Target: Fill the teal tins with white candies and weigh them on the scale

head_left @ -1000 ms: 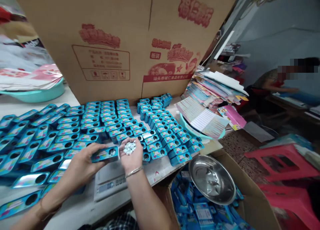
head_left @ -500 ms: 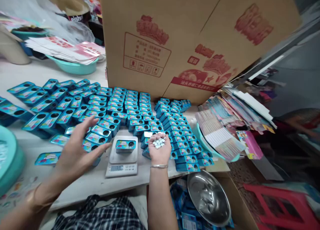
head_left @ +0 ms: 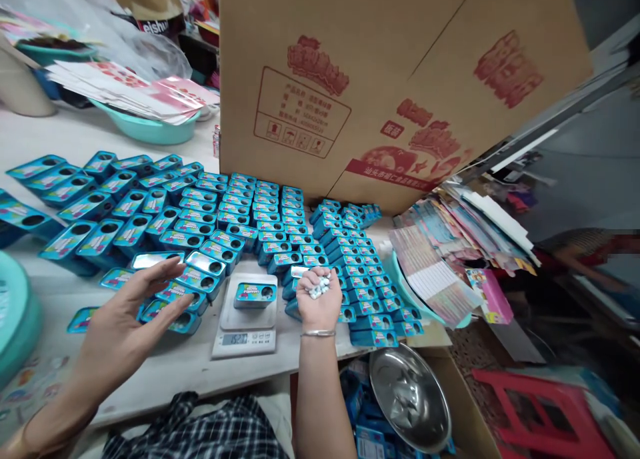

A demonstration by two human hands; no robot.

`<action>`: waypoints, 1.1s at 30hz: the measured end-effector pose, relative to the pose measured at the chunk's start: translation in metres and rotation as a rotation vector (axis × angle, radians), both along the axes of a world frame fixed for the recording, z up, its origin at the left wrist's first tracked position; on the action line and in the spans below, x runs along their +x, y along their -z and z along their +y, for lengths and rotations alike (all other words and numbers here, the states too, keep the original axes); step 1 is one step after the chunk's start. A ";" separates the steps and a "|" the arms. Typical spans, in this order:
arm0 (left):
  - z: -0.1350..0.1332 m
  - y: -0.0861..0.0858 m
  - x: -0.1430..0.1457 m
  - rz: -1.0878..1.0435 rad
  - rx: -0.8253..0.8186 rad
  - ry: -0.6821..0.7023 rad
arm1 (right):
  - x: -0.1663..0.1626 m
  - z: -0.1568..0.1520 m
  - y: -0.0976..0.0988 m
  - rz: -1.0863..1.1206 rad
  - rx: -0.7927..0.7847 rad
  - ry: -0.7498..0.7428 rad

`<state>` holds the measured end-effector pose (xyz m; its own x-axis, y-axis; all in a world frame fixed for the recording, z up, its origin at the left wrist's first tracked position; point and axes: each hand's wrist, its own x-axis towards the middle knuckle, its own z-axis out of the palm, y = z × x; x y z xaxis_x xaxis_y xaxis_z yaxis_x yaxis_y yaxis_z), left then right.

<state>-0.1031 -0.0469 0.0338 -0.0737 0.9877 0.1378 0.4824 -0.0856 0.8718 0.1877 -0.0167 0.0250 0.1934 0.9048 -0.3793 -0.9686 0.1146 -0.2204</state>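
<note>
My right hand (head_left: 319, 298) is palm up with its fingers curled over a small heap of pale blue-white candies (head_left: 320, 286). It is just right of a white digital scale (head_left: 248, 322), over some of the tins. On the scale's plate stands one blue tin (head_left: 255, 295) with a dark round hole in its top; the display shows digits. My left hand (head_left: 125, 319) is open and holds nothing, thumb and fingers apart, left of the scale. Beneath and beyond it, blue tins (head_left: 200, 276) stand close together, partly covered by the fingers.
Rows of blue tins (head_left: 360, 279) fill much of the table (head_left: 170, 372). Behind stands a large cardboard carton (head_left: 370, 59). Turquoise basins are at left (head_left: 20, 319) and right (head_left: 405, 292), the latter under stacked sheets. A metal bowl (head_left: 415, 392) sits below the table edge, near a red stool (head_left: 535, 406).
My left hand has drawn left and down, away from the scale. My right fingers have curled further over the candies. The view has shifted slightly, and the scale's digits are now sharper.
</note>
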 end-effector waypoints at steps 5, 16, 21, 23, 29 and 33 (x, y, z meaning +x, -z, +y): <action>0.006 0.008 0.020 0.105 0.088 0.178 | 0.001 0.000 0.003 -0.110 0.024 -0.016; 0.031 0.002 0.104 0.165 0.348 0.482 | -0.034 0.009 -0.013 0.044 -0.051 -0.035; 0.038 -0.009 0.122 0.412 0.314 0.557 | -0.048 0.011 -0.015 -0.005 -0.113 -0.017; 0.040 -0.008 0.125 0.504 0.283 0.573 | -0.051 0.011 -0.014 -0.006 -0.128 -0.013; 0.039 -0.002 0.128 0.539 0.521 0.604 | -0.047 0.010 -0.008 0.022 -0.114 -0.001; 0.043 -0.006 0.128 0.490 0.499 0.751 | -0.045 0.009 -0.002 0.004 -0.114 -0.001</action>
